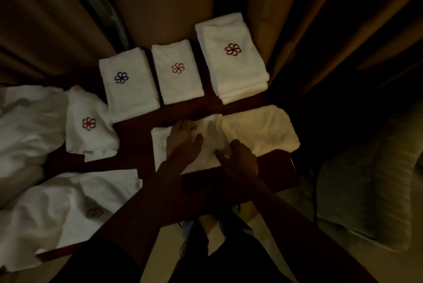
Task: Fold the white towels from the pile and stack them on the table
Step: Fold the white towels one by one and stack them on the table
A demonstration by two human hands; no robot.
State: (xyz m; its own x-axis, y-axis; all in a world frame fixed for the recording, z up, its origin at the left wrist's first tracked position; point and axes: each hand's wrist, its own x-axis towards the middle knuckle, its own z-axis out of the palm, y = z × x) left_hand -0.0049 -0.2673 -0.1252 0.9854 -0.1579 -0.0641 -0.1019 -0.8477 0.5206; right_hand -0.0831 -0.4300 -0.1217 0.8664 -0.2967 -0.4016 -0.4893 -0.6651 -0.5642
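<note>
Dark table (274, 168), hands (183, 139) (240, 158) on towel (258, 129)

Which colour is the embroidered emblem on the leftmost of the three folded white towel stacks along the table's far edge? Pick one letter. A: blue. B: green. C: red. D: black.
A: the pinwheel emblem on the leftmost folded white terry towel is stitched in blue thread.

Bare forearms (146, 193), dark clothing (231, 262) below
</note>
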